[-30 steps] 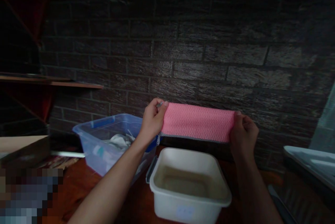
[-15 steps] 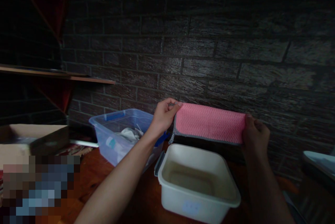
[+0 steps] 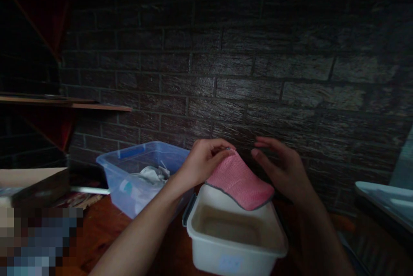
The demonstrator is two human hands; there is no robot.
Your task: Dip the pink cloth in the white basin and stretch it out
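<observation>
A pink textured cloth [image 3: 240, 181] with a dark stitched edge hangs from my left hand [image 3: 208, 160], whose thumb and fingers pinch its upper corner. The cloth droops to the right over the back of a white plastic tub [image 3: 234, 263]. Just right of the cloth, my right hand [image 3: 284, 166] is raised with thumb and fingers apart, holding nothing. The tub's inside shows a dull brownish bottom, and a pale blue label is on its front.
Left of the tub stands a clear bluish plastic bin [image 3: 121, 196] with white items inside. A cardboard box [image 3: 38, 183] and a wall shelf [image 3: 97, 106] are farther left. A pale-rimmed container [image 3: 380, 192] stands at the right. Behind is a dark brick wall [image 3: 232, 56].
My right hand has let go of the cloth's right end, which has dropped toward the tub. Both hands have come closer together, and the left still pinches its corner.
</observation>
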